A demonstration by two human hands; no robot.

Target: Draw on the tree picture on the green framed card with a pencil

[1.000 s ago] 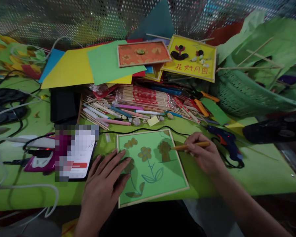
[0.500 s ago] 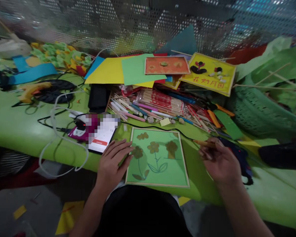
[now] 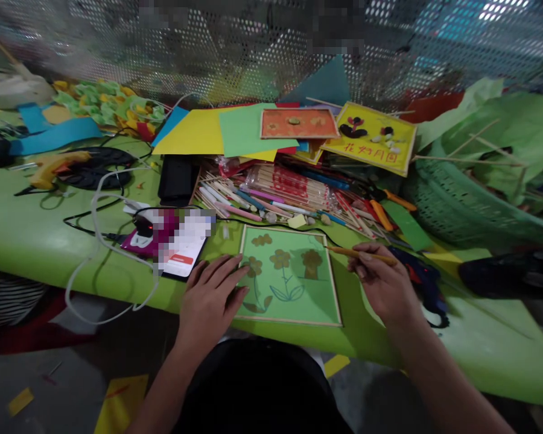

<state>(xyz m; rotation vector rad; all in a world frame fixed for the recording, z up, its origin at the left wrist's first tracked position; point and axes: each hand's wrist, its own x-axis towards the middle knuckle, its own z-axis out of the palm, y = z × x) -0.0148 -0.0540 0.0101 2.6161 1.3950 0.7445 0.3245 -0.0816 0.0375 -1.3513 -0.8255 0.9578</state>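
A green picture (image 3: 278,308) with a thin pale wooden frame lies in front of me, bearing brown flower shapes, a brown tree shape and drawn stems and leaves. My left hand (image 3: 212,292) rests at its left edge, palm down, fingers apart, holding nothing. Pinched in my right hand (image 3: 382,277) is a thin yellowish-brown stick-like tool (image 3: 344,250), its tip over the picture's upper right edge.
Beside my left hand lies a lit phone (image 3: 181,256) with looping cables. Behind the picture are pens and sticks (image 3: 226,199), coloured paper (image 3: 187,132) and small framed pictures. A green basket (image 3: 447,199) stands at the right.
My right hand has moved left, bringing the tool's tip from beside the picture to its upper right edge. My left hand stays at the left edge. The view has shifted slightly.
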